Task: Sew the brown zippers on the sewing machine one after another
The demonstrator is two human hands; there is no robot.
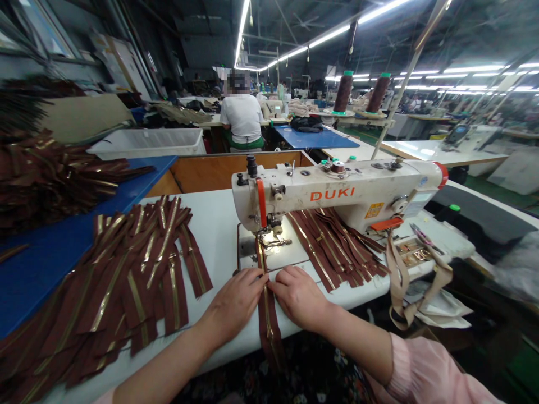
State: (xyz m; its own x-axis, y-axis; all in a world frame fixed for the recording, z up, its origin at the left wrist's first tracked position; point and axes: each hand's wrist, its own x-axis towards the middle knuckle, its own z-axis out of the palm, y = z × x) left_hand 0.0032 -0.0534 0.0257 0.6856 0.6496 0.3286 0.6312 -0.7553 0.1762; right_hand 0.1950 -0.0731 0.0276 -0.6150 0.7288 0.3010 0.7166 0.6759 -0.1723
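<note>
My left hand [236,297] and my right hand [298,293] rest side by side on the white sewing table [214,235], their fingertips pressing on either side of a brown zipper with a gold metal chain [267,320]. The zipper's upper end runs under the presser foot [269,235] of a cream DUKI sewing machine [337,191]. A heap of brown gold-toothed zippers [126,275] lies to the left of my left hand. Another fanned stack [332,249] lies behind my right hand, beside the machine's head.
A blue table [46,275] at left holds more brown zippers. Beige straps [398,275] hang off the table's right side, near a tray of metal buckles [412,252] and scissors [425,238]. Farther off, a co-worker in a white shirt [242,118] sits beyond a white plastic bin [147,143].
</note>
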